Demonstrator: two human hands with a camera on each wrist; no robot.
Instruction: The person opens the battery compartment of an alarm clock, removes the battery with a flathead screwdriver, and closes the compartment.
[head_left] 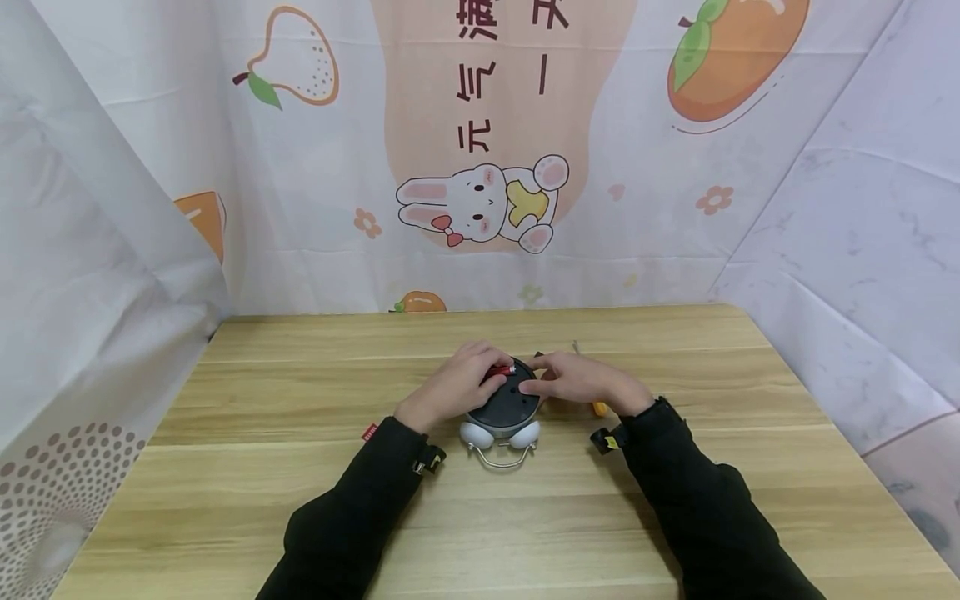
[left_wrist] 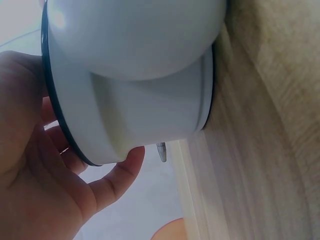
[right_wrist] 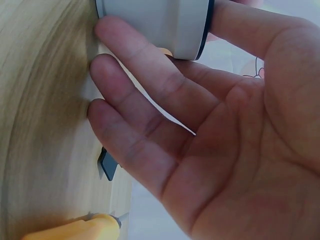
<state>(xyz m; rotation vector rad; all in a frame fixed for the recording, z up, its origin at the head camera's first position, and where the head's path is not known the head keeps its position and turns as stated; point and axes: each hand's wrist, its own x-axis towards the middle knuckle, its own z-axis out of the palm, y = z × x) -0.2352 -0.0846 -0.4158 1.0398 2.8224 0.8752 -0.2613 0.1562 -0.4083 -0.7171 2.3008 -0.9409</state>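
A white twin-bell alarm clock [head_left: 501, 408] lies with its black back up, bells toward the person. Over that back, my left hand [head_left: 463, 385] pinches a red battery [head_left: 501, 370] between thumb and fingers. In the left wrist view, one of its fingers [left_wrist: 120, 177] also touches the clock's white side. My right hand [head_left: 581, 379] grips the clock's right edge, thumb on the black back. Its other fingers [right_wrist: 137, 60] reach down beside the white casing in the right wrist view, tips close to the table.
A yellow-handled screwdriver [head_left: 599, 409] lies beyond the right wrist. A small black piece [right_wrist: 108, 164] rests on the table near the right fingers. Beside the left sleeve shows a small red item [head_left: 369, 432]. A printed curtain [head_left: 322, 275] hangs behind the wooden table [head_left: 480, 533].
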